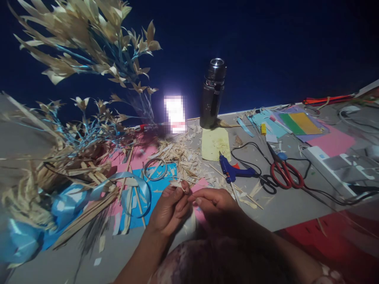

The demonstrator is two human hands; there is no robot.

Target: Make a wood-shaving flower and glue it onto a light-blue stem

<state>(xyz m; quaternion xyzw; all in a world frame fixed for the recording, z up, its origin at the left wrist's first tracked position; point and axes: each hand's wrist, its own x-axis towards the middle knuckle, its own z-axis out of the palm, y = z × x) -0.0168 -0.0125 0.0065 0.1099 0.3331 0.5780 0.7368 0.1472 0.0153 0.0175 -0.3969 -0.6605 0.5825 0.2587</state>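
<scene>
My left hand is closed, pinching a small pale strip of dried husk between thumb and fingers. The fingertips of my right hand are pressed together right beside the left fingers; what they hold, if anything, is too small to tell. Just beyond both hands lies a pile of husk scraps on pink and blue paper. A coil of wire rests on the blue sheet. To the right of my hands are a blue glue gun and red-handled scissors.
A dark metal flask stands at the table's far edge beside a bright, blurred-out screen. Husk flowers on blue stems rise at left, above blue ribbon. A white power strip and cables lie right.
</scene>
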